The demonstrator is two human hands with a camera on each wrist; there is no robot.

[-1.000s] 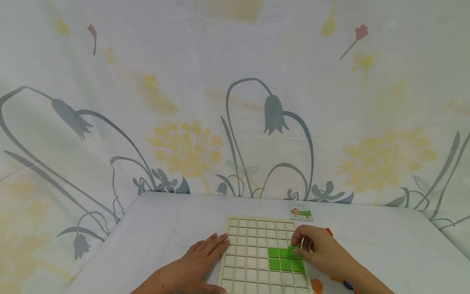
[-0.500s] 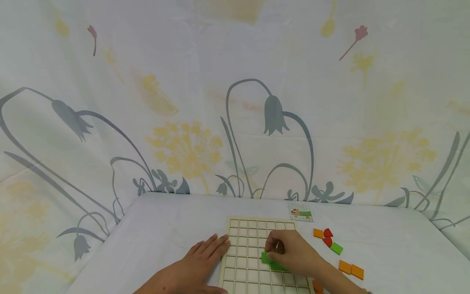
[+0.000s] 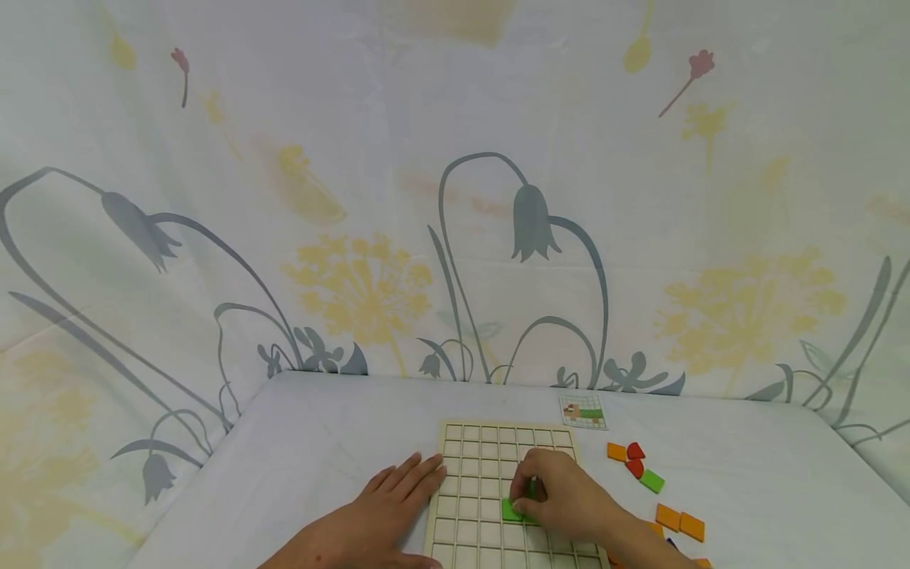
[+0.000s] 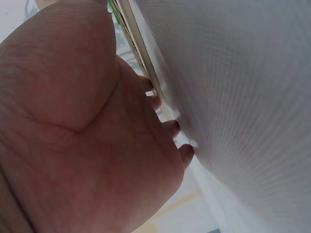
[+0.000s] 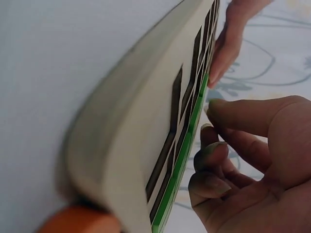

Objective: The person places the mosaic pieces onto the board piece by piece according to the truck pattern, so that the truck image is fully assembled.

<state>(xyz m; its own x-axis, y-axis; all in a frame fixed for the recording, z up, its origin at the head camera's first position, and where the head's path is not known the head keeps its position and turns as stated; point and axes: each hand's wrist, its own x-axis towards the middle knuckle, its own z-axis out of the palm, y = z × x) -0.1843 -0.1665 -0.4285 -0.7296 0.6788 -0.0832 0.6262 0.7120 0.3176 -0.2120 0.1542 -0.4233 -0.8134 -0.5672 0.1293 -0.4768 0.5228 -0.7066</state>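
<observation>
My right hand (image 3: 558, 490) is over a cream grid board (image 3: 462, 486), its curled thumb and finger right at a flat green square tile (image 3: 508, 510) in one of the cells. More green tiles sit to the right of it, mostly hidden under this hand. In the right wrist view the thumb and fingertips hover close above a row of green tiles (image 5: 180, 165); I cannot tell if they still pinch one. My left hand (image 3: 377, 514) lies with fingers extended, fingertips at the board's left edge, seen palm-side in the left wrist view.
Right of the board lie orange tiles (image 3: 680, 522), red rounded pieces (image 3: 635, 450) and a loose green tile (image 3: 651, 480). A small picture card (image 3: 583, 412) lies behind the board's far right corner. A floral curtain (image 3: 455, 197) hangs behind the white table.
My right hand has moved left across the board with a green tile, which now lies lower, in a cell left of the other green ones. The left hand stays at the board's edge.
</observation>
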